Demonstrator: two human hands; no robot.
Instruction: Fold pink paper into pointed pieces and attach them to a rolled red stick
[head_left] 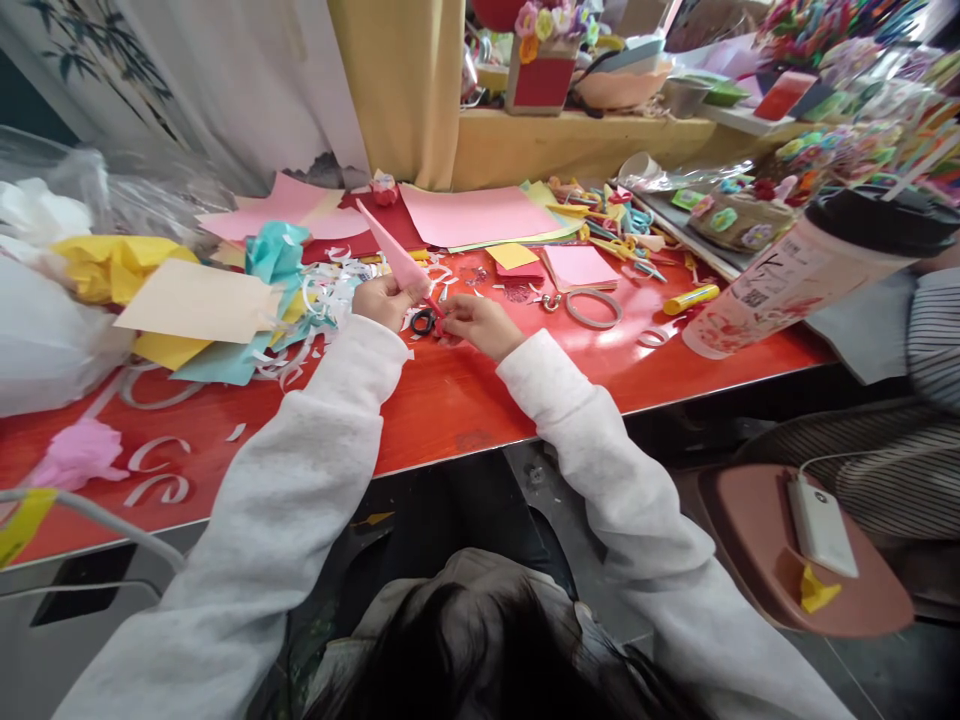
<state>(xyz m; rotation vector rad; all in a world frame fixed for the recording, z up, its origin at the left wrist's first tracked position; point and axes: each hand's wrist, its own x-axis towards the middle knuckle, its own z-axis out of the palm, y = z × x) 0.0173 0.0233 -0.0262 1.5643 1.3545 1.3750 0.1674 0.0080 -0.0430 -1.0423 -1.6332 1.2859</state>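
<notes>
My left hand [384,303] is closed on a narrow, pointed piece of pink paper [391,246], whose tip slants up and to the left. Close beside it, my right hand [481,325] has its thumb and fingers pinched together at a small reddish-pink piece [444,322] below the paper's lower end. The fingers partly cover that piece, so its exact form is unclear. A dark ring-shaped thing [422,322] shows between the hands; I cannot tell whether it is a scissors handle. White paper strips [330,290] lie scattered left of my left hand.
On the red table [450,420], pink sheets [480,215] lie behind my hands. A yellow note [514,256], pink note stack [581,267], tape ring [594,309] and yellow glue stick [691,299] are to the right, before a tilted cup [787,285]. A striped sleeve [934,330] shows another person.
</notes>
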